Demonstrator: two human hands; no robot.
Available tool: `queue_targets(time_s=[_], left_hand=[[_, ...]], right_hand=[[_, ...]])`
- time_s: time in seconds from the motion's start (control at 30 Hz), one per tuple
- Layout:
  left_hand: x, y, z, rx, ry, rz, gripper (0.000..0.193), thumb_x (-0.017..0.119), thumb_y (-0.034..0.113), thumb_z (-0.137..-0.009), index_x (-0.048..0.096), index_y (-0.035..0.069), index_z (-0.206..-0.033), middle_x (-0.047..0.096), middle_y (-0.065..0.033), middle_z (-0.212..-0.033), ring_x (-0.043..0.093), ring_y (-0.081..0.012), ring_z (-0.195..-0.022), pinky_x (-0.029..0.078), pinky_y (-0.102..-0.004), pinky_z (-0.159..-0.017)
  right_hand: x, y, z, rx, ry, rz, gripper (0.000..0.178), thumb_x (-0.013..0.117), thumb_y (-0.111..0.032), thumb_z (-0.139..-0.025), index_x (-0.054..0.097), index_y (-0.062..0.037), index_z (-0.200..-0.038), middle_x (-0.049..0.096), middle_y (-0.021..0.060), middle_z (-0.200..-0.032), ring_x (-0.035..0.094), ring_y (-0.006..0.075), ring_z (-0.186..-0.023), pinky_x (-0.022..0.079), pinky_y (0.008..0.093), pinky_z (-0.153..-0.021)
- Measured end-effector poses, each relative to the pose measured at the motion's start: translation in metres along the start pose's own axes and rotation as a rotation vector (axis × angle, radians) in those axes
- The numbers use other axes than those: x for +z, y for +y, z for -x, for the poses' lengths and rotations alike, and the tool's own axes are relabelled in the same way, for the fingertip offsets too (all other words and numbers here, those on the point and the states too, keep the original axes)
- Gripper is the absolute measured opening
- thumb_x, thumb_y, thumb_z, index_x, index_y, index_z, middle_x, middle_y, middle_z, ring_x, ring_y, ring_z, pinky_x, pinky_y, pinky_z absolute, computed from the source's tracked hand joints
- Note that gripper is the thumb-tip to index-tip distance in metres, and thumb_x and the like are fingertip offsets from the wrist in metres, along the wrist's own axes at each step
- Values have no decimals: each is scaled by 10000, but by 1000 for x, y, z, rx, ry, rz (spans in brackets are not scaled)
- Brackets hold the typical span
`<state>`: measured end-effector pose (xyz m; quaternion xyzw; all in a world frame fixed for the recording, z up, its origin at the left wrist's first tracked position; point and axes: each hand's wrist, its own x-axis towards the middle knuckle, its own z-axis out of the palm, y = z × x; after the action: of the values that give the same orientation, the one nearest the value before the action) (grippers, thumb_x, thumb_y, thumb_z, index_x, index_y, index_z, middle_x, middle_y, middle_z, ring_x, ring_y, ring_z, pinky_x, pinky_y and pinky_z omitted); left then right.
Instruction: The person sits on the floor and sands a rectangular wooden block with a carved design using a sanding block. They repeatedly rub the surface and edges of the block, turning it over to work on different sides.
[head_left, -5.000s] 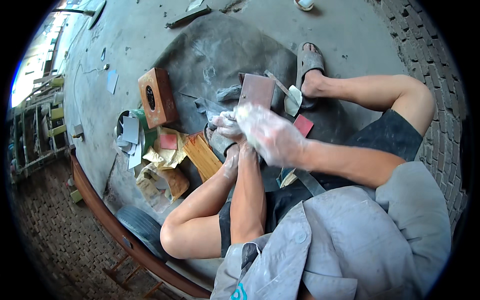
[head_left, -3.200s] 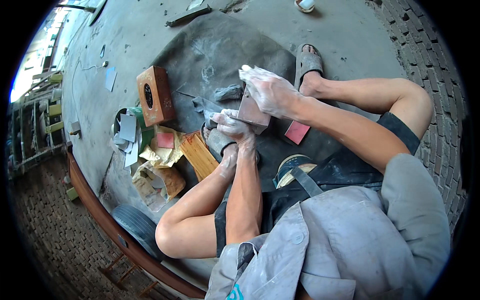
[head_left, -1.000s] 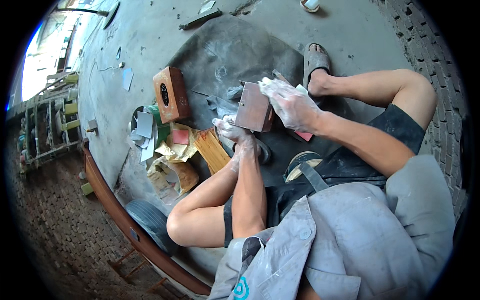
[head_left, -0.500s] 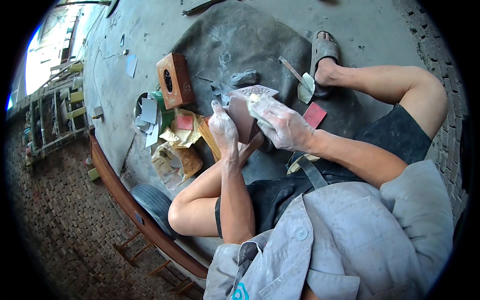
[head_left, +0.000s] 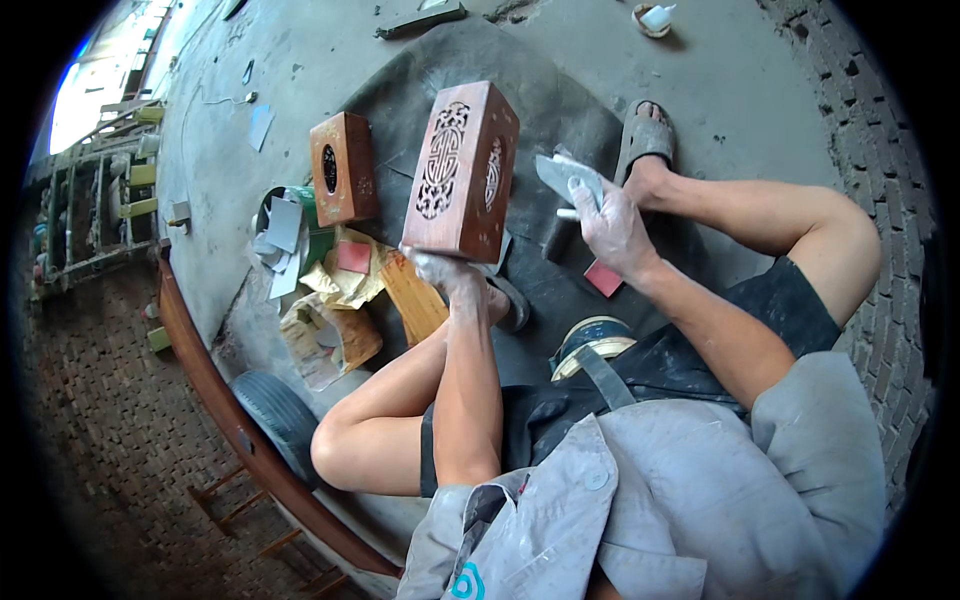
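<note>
My left hand (head_left: 447, 272) grips the lower end of a reddish-brown wooden tissue box (head_left: 474, 140) and holds it raised. Its pierced carved panel and an oval carved opening on the side face show. Dusty white, my right hand (head_left: 618, 238) is closed on grey sheets (head_left: 562, 182), which look like sandpaper, right of the box and apart from it. A second wooden tissue box (head_left: 355, 170) stands on the dark mat (head_left: 410, 95) to the left. A red sheet (head_left: 604, 278) lies below my right hand.
Left of the mat, a green tin (head_left: 318, 241) holds grey sheets (head_left: 284, 222) beside crumpled yellow paper (head_left: 345, 283). A tyre (head_left: 273, 420) and a long wooden beam (head_left: 228, 392) lie lower left. A round container (head_left: 600, 332) sits by my lap; a small bowl (head_left: 651, 28) stands far right.
My left hand has raised the box upright, turning its carved panel toward me. My right hand has left the box, moved right, and now holds grey sheets instead of a pale yellowish pad.
</note>
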<state>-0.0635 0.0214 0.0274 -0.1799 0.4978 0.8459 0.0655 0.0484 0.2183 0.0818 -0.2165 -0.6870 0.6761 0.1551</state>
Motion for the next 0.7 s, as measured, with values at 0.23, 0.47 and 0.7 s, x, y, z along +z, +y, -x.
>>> queue_targets(time_s=[0.23, 0.47, 0.7], left_hand=[[-97, -127, -63, -23, 140, 34, 562, 448, 435, -1135, 565, -12, -1455, 638, -117, -1381, 609, -255, -1199, 484, -390, -1076], [-134, -178, -45, 54, 329, -175, 663, 458, 505, -1142, 690, -112, -1207, 701, -93, -1169, 586, -182, -1031, 479, -305, -955], [-89, -121, 10, -112, 312, -633, 820, 305, 588, -1147, 757, -86, -1030, 751, -110, -928, 641, -226, -886, 507, -354, -890]], right_hand=[[-15, 26, 12, 200, -60, 35, 399, 503, -182, -1112, 593, 69, -1408, 678, 219, -1335, 705, 291, -1162, 655, 372, -865], [-2, 64, 3, 280, -151, 46, 434, 494, -182, -1109, 549, 55, -1468, 658, 213, -1314, 682, 300, -1177, 665, 430, -896], [2, 63, 4, 358, -114, -47, 445, 461, -187, -1128, 521, 39, -1506, 645, 199, -1386, 653, 267, -1243, 622, 410, -976]])
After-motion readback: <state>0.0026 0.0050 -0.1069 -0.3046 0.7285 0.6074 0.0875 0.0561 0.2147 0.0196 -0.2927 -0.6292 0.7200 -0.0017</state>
